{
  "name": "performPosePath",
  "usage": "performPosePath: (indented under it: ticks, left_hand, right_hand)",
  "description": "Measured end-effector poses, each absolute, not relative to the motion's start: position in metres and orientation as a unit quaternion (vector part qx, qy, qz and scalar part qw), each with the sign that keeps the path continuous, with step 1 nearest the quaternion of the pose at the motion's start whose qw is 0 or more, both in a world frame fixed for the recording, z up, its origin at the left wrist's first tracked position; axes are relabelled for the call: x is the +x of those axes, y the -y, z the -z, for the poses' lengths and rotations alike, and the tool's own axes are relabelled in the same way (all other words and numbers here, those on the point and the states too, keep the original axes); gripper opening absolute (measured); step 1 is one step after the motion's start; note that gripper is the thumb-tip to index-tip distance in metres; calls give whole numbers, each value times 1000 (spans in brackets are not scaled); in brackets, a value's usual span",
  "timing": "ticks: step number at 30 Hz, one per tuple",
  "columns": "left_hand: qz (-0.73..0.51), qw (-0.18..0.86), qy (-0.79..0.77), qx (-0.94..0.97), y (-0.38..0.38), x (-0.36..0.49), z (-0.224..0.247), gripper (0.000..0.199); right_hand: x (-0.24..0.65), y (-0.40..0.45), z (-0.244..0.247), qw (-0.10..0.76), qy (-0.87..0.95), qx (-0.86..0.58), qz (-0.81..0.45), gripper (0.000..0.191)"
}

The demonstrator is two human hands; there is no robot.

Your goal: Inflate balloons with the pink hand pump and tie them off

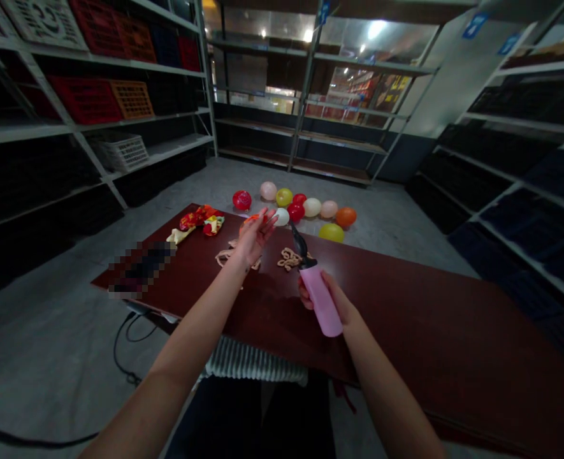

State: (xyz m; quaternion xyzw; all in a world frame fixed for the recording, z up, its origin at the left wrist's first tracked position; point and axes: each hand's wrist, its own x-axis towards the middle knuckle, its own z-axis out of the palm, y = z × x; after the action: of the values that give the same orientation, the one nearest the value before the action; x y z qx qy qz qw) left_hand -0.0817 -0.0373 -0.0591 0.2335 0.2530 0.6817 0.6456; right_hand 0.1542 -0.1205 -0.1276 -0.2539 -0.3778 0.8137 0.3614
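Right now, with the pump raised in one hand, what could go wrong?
The pink hand pump is held in the right hand alone, and its black nozzle tilts down close to a tangle of beige balloons, so it might snag them. The open left hand sits just above another beige tangle and could drag it across the dark red table.

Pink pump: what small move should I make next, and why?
Probably pick up the tan deflated balloon beside the black nozzle of the pump with your left hand. That hand looks open and empty, your right hand already grips the pump, and this balloon lies nearest the nozzle.
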Motion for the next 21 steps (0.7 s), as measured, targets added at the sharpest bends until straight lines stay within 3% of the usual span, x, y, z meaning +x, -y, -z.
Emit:
performPosePath:
  ticks: [15, 21]
  left_hand:
    - [-640, 675, -254, 265, 21, -67, 96, 11]
    - [-603, 685, -291, 286, 23, -67, 97, 21]
  right_hand:
    - [151, 117, 123, 273, 367, -279, -844, 55]
    - [152, 118, 121, 259, 357, -280, -853, 57]
